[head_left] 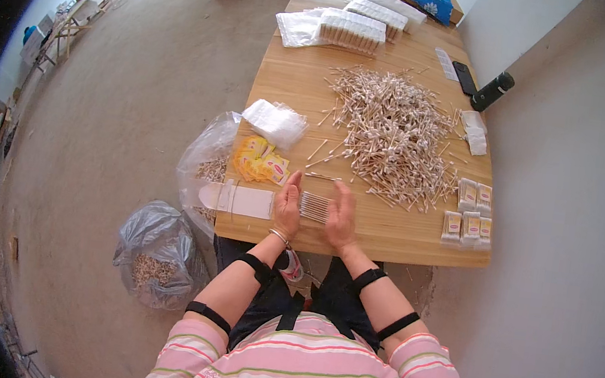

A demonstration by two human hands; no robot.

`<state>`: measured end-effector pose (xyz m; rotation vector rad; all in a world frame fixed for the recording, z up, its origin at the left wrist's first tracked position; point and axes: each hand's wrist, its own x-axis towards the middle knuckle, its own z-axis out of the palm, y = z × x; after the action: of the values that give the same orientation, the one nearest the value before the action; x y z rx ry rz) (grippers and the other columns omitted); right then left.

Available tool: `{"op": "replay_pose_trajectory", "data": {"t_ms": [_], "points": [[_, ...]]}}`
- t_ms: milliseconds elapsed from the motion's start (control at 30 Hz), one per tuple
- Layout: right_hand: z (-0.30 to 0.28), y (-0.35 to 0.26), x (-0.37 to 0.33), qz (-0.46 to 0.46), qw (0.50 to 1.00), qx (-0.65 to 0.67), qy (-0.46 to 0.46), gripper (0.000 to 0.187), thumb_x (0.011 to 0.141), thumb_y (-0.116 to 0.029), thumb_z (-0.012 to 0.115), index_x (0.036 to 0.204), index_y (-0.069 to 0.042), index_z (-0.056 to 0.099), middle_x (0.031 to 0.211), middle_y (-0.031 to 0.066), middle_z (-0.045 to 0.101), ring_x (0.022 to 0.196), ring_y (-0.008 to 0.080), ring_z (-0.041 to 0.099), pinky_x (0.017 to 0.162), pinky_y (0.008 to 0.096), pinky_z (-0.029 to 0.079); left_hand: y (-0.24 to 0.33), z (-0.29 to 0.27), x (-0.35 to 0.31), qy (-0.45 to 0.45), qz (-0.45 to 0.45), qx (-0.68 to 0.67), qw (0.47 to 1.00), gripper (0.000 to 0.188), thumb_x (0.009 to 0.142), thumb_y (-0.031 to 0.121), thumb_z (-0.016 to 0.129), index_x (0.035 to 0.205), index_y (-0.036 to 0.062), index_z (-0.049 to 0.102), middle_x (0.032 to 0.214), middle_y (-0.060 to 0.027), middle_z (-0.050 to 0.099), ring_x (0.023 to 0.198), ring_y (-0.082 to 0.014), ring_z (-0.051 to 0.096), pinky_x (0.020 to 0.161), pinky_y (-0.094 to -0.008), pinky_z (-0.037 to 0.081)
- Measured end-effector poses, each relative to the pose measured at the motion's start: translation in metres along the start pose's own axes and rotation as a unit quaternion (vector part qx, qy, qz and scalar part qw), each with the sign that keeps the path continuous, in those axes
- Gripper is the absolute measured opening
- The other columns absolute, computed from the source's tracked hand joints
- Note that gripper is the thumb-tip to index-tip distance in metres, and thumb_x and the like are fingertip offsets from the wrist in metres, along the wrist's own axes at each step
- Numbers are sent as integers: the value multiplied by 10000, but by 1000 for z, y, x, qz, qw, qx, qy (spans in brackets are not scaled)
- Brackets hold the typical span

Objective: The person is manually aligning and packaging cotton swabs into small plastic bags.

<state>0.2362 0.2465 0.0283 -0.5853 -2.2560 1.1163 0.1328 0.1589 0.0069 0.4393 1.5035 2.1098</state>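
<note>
A neat row of cotton swabs [314,207] lies side by side near the table's front edge, between my two hands. My left hand [287,206] stands on edge at the row's left ends, fingers stretched forward. Facing it, my right hand [342,215] is upright at the right ends, its fingers extended and slightly blurred. Both palms turn inward, at or very near the swab tips; firm contact cannot be made out. Just beyond the fingertips lies a loose swab [324,177]. A large heap of loose swabs [399,137] spreads ahead to the right.
Left of my hands are a white card holder [249,202], yellow labels [255,159] and clear bags [275,121]. Filled swab packs [471,226] sit right. Packed bundles [352,30], a phone [464,78] and a black bottle [492,92] lie farther back. A grey bag [161,236] stands on the floor.
</note>
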Motion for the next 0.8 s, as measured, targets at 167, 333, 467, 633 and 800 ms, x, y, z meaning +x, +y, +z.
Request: {"op": "replay_pose_trajectory", "data": {"t_ms": [167,333,467,633,800], "points": [[8,-4,-5,101,982,126,99,439,917,-104,391,1333,34,366,1375,183,397,1305,289,346,1093,355,232,8,2,-6,-43,-5,55,998,498,1011,301,322,1355,-57,366,1375,-184,423,1295,-242,385,1078,-323,281],[21,-8,4,89,981,155,78,425,899,-98,404,1305,25,393,1372,210,398,1319,339,328,1098,381,233,4,2,-7,-50,20,74,996,538,1002,338,353,1361,-63,348,1405,-175,385,1315,-244,354,1092,-337,256],[11,-7,6,93,982,141,80,413,903,-94,395,1301,16,407,1366,206,406,1306,328,351,1092,372,245,-8,-5,-9,-34,10,41,999,534,1003,338,346,1363,-57,347,1417,-169,370,1328,-246,337,1099,-339,247],[-2,-10,-2,126,975,130,132,409,907,-86,386,1303,16,405,1354,203,422,1291,322,370,1086,370,255,0,-8,-5,16,-21,-34,999,522,1007,331,334,1363,-51,348,1424,-168,355,1335,-251,321,1107,-345,240],[17,-9,-4,127,973,169,90,392,900,-70,400,1282,12,428,1353,200,427,1297,320,367,1092,370,248,4,-6,-6,-35,3,50,998,507,1007,319,341,1362,-42,364,1391,-164,408,1295,-225,378,1067,-316,288]]}}
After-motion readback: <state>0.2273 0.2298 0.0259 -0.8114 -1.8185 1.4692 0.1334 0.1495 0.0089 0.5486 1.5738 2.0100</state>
